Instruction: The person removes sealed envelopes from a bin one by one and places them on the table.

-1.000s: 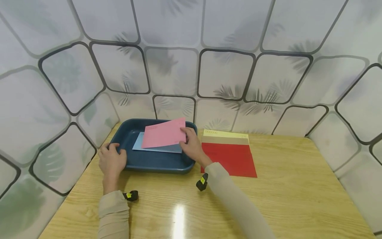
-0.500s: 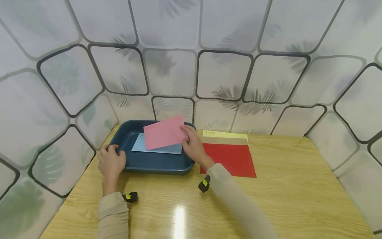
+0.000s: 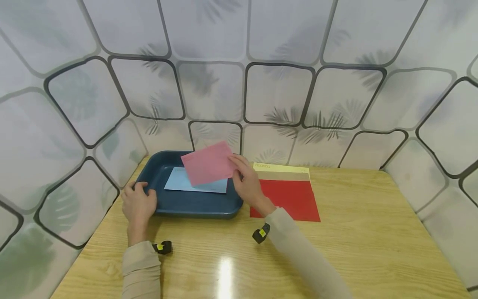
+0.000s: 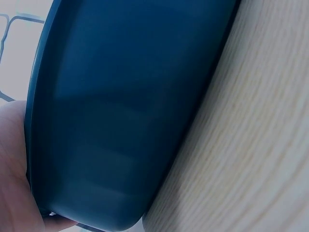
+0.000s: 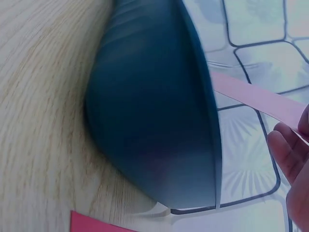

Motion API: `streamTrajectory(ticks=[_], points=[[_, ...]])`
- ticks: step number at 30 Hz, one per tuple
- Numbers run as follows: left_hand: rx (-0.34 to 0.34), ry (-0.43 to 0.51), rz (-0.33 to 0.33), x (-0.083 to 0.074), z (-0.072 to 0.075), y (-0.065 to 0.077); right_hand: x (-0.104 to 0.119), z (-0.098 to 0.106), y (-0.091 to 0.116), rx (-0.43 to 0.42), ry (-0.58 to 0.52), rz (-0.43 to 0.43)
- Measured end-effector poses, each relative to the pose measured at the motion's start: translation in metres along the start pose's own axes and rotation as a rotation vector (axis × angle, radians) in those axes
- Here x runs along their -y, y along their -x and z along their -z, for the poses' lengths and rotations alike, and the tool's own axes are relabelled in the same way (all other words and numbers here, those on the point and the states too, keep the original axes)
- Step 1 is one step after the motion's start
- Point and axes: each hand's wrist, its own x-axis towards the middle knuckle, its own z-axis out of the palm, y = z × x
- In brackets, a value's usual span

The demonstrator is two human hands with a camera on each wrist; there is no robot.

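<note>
A pink envelope (image 3: 207, 164) is pinched at its right edge by my right hand (image 3: 247, 182), tilted above the dark blue tray (image 3: 194, 207). In the right wrist view the pink envelope (image 5: 256, 96) shows as a thin strip above the tray's rim, between thumb and fingers. Under it, a light blue envelope (image 3: 183, 182) lies inside the tray, partly covered. My left hand (image 3: 139, 203) grips the tray's left rim near the front corner. The left wrist view has the tray's outer wall (image 4: 120, 96) with part of that hand (image 4: 14, 169) at its rim.
Right of the tray, a red envelope (image 3: 289, 199) overlaps a tan one (image 3: 284, 176) and a yellow one (image 3: 284, 167) on the wooden table (image 3: 366, 232). A patterned curtain (image 3: 280, 91) stands behind and at the sides.
My right hand has lifted the pink envelope and shifted slightly right with it, tilting it more. More of the light blue envelope shows beneath. My left hand stays at the tray rim.
</note>
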Motion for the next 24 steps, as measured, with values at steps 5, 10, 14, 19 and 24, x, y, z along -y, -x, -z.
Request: streamTrajectory(ticks=[5,10,14,19,24], points=[[-0.002,0.001,-0.002,0.001,-0.001,0.001,0.003,0.012,0.001,-0.073,-0.11,-0.115],[-0.006,0.001,-0.003,0.001,-0.001,0.001,0.017,0.035,-0.001,-0.104,-0.259,-0.338],[-0.009,0.007,-0.005,0.0,0.0,0.001,0.01,0.051,0.001,-0.16,-0.341,-0.469],[-0.017,0.012,-0.008,-0.001,0.0,0.001,-0.014,0.067,0.011,-0.233,-0.379,-0.575],[-0.02,0.0,-0.011,0.0,-0.001,0.001,-0.026,0.09,0.02,-0.303,-0.461,-0.639]])
